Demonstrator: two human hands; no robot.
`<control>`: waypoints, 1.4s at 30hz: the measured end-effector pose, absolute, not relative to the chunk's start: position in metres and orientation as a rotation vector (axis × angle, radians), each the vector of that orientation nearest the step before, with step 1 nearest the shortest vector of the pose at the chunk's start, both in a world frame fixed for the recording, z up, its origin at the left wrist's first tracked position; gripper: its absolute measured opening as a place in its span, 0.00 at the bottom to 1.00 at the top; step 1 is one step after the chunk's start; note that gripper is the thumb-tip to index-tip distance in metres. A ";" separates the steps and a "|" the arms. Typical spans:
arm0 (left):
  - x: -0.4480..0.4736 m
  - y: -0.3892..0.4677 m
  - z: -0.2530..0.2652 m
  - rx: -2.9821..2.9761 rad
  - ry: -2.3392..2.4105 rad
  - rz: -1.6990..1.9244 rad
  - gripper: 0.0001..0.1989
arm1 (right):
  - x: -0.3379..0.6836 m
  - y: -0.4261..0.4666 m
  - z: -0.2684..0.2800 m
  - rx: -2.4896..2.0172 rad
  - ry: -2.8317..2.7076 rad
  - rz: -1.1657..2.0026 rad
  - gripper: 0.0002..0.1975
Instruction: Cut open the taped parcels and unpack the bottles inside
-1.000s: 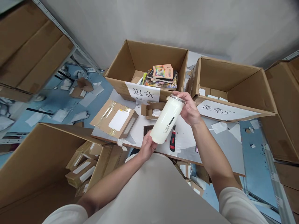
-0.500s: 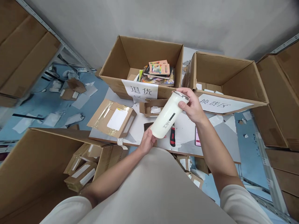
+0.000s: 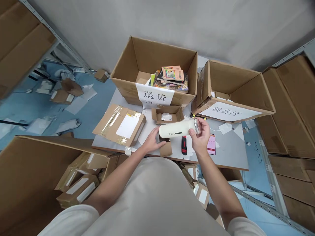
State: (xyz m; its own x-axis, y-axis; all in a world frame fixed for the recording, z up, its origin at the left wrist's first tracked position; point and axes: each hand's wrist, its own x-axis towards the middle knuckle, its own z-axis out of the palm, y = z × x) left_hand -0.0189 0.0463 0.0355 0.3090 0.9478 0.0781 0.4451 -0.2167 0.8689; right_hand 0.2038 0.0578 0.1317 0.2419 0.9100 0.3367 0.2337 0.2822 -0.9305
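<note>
A cream-white thermos bottle (image 3: 178,128) with a metal rim and dark lettering lies nearly level above the table. My right hand (image 3: 200,134) is closed around its rimmed end. My left hand (image 3: 153,141) grips a small open cardboard box (image 3: 166,149) at the bottle's base end, its dark opening and one flap showing. The bottle's base is at the box opening; how far it reaches in, I cannot tell. Below the bottle lies a black and red utility knife (image 3: 184,145). Right of my right hand is a phone (image 3: 211,144) with a pink screen.
A big carton (image 3: 125,90) with books (image 3: 172,78) stands at the back, beside another labelled carton (image 3: 200,93). A shallow open box (image 3: 155,114) and a taped parcel (image 3: 105,123) lie on the table (image 3: 228,147). At lower left is a large carton (image 3: 29,170) with parcels.
The bottle has turned from slanted to nearly level, its rimmed end moving down and right. My left hand has left the bottle's base and taken hold of the small box.
</note>
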 end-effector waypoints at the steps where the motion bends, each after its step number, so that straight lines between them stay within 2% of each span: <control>1: -0.018 0.048 0.034 1.808 1.227 0.828 0.37 | 0.201 0.054 0.126 -1.257 -1.237 0.679 0.27; 3: -0.020 0.049 0.031 1.788 1.212 0.818 0.32 | 0.200 0.047 0.117 -1.315 -1.191 0.704 0.26; 6: -0.029 0.048 0.026 1.730 1.198 0.791 0.30 | 0.205 0.038 0.108 -1.344 -1.188 0.717 0.27; 13: -0.039 0.050 0.014 1.701 1.134 0.719 0.43 | 0.193 0.030 0.112 -1.229 -1.725 0.815 0.37; 19: -0.033 0.051 0.002 1.753 1.173 0.812 0.42 | 0.159 0.032 0.102 -1.434 -2.065 0.753 0.29; 25: -0.034 0.050 -0.008 1.795 1.117 0.884 0.40 | 0.156 0.045 0.075 -1.498 -2.365 0.547 0.28; 28: -0.037 0.051 -0.007 1.796 1.106 0.865 0.42 | 0.161 0.054 0.066 -1.441 -2.442 0.603 0.28; 35: -0.034 0.046 -0.008 1.584 1.079 0.921 0.47 | 0.168 0.053 0.051 -1.417 -2.453 0.621 0.15; 38: -0.033 0.043 -0.011 1.539 1.043 0.951 0.51 | 0.172 0.039 0.050 -1.359 -2.319 0.702 0.22; 40: -0.033 0.040 -0.011 1.582 1.020 0.909 0.52 | 0.171 0.028 0.045 -1.478 -2.018 0.719 0.27; 42: -0.033 0.035 -0.010 1.640 0.999 0.883 0.54 | 0.166 0.019 0.038 -1.630 -1.658 0.734 0.26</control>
